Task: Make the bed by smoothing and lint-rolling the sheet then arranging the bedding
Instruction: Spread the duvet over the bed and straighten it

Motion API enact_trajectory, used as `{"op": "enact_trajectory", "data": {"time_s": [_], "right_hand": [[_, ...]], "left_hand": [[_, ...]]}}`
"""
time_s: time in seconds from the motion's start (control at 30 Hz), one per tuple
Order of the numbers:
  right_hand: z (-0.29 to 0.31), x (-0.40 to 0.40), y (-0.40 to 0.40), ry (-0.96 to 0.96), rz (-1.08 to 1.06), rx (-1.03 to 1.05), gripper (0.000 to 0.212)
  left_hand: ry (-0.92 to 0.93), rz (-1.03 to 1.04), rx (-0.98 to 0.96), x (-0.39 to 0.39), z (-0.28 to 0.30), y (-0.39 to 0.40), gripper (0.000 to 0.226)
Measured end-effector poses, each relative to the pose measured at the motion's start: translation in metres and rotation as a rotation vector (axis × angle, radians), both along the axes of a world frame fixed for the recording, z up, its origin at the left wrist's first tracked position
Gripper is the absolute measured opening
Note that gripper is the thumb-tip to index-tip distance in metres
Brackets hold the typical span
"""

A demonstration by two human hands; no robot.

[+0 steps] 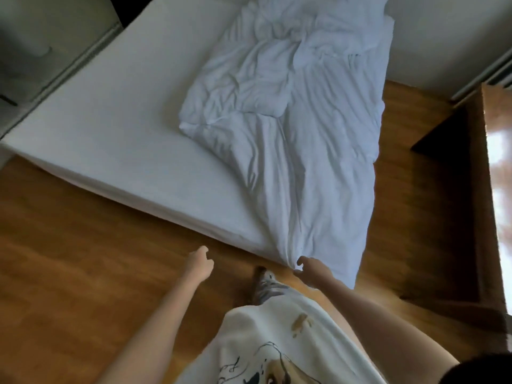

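Note:
A low bed with a smooth white fitted sheet fills the middle of the view. A crumpled white duvet lies along the bed's right side, and its near end hangs over the foot of the mattress. My right hand pinches a bunched corner of that duvet at the foot edge. Over the wooden floor, left of the corner, my left hand hovers with loosely curled fingers and holds nothing.
A dark wooden cabinet stands to the right of the bed, with a narrow strip of floor between them. White wardrobe doors run along the bed's far left side. My foot stands close to the bed's corner.

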State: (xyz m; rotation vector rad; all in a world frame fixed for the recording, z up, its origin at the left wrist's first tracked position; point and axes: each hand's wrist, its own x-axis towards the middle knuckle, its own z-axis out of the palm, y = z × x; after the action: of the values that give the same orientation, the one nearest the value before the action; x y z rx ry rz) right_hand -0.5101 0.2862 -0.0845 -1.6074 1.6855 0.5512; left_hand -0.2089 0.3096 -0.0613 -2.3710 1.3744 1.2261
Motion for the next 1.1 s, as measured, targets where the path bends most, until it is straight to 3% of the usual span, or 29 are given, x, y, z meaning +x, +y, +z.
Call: {"op": "enact_trajectory", "data": {"time_s": [0.17,0.33,0.67,0.87,1.1], "right_hand": [[0.002,0.065,-0.056,-0.044,-0.065,0.016,0.038],[-0.013,0.131,-0.131,-0.119,-0.181,0.006,0.04],[-0.044,0.224,-0.266,-0.168,-0.378,0.089,0.038],[-0.046,0.246,-0.333,-0.194,-0.5,0.009,0.037],[-0.077,0.264,-0.377,-0.087,-0.692,-0.046,0.041]], "left_hand": [[0.052,-0.045,-0.081,0.058,0.012,-0.05,0.048],[-0.013,-0.201,-0.119,0.112,0.007,-0.123,0.046],[-0.122,-0.463,-0.052,0.212,0.001,-0.299,0.047],[-0.137,-0.651,-0.011,0.228,-0.014,-0.4,0.049],[-0.107,-0.938,-0.143,0.21,-0.061,-0.513,0.039]]}}
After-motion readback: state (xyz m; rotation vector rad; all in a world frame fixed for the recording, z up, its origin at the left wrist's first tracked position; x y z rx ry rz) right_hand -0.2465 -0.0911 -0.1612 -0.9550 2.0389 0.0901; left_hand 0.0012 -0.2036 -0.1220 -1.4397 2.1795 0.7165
